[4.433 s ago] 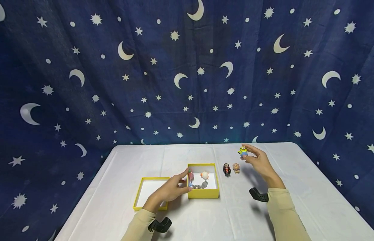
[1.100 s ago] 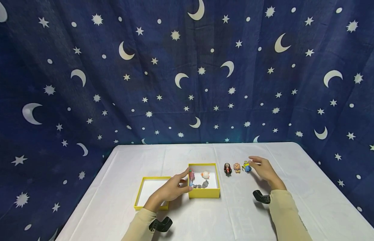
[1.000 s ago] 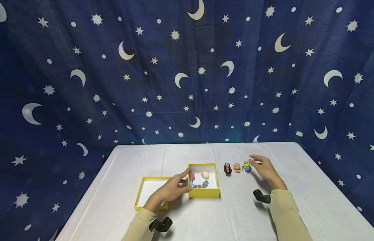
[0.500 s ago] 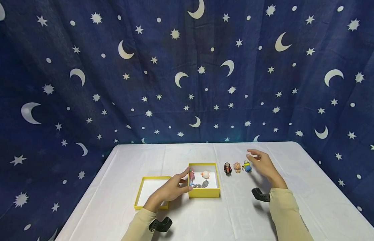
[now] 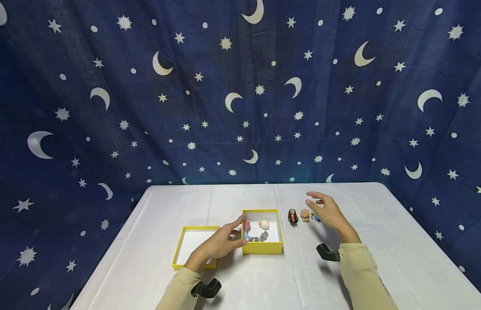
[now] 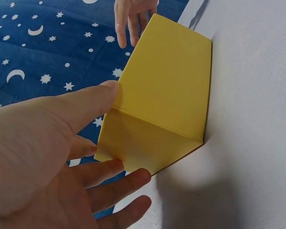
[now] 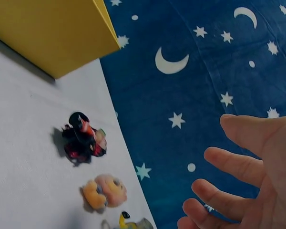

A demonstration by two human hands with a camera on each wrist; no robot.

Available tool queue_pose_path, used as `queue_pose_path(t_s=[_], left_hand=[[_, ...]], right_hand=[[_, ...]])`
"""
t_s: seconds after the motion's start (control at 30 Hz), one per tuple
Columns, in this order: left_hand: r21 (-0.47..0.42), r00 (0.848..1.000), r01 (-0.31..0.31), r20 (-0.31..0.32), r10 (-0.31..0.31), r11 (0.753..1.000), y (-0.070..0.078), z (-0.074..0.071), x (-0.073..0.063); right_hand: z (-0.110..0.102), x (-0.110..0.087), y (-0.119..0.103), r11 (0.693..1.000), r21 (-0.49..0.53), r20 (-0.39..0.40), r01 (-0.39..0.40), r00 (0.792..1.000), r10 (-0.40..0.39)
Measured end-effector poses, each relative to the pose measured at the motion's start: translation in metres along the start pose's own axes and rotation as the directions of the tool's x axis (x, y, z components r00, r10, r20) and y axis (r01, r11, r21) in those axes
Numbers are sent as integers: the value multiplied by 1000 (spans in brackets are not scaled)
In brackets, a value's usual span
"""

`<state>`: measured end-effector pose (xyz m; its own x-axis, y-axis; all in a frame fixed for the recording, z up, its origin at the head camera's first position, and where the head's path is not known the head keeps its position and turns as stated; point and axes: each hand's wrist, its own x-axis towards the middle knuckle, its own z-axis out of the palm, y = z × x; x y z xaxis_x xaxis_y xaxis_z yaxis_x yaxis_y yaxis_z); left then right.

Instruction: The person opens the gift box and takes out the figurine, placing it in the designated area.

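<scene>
My left hand [image 5: 221, 243] holds the left side of an open yellow box [image 5: 262, 248], thumb at the front corner and fingers along the side wall [image 6: 128, 143]. Inside lie a reddish figure with a green top [image 5: 246, 224], a round white figure with orange [image 5: 264, 224] and several grey pieces [image 5: 263, 236]. Right of the box stand a dark-haired figurine in black and red [image 5: 292, 216], a pinkish-tan lion-like figurine [image 5: 305, 215] and a yellow-blue Minion figurine [image 5: 316, 218], partly hidden. Above this row my right hand [image 5: 328, 213] hovers with parted fingers, holding nothing.
A shallow yellow-rimmed lid [image 5: 186, 247] lies inside up at the left, partly behind my left forearm. A white cloth [image 5: 263, 284] covers the table. Behind its far edge hangs a dark blue curtain [image 5: 224, 64] with moons and stars.
My right hand, which earlier held the Minion in the air, has set it down beside the lion-like figurine, let go, risen and moved left over it. My left hand stays at the box.
</scene>
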<state>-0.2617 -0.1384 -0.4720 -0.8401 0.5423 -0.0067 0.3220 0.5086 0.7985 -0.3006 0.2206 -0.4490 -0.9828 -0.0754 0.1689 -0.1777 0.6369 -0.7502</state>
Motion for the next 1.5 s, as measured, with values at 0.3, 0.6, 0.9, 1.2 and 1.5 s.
queue_pose_path(t_s=[0.3,0.6,0.9,1.2,1.5], left_hand=[[-1,1000,25,8,-25,1000,-2,1,0],[0,1000,8,3,-8,1000,-1,0,1],[-13,1000,18,12,-17,1000,-2,0,1],[-16,999,36,11,-36,999,-3,0,1],[-8,1000,17,11,-17,1000,-2,-1,1]], right_hand=[[15,1,-7,999,-11,11,46,999,-46],[26,0,-17,996,69,65,65,996,-69],[42,-1,-26,995,-16,95,100,991,-98],[60,-2,-34,985,-42,139,166,977,-159],[69,-7,-41,977,-81,192,196,965,-177]])
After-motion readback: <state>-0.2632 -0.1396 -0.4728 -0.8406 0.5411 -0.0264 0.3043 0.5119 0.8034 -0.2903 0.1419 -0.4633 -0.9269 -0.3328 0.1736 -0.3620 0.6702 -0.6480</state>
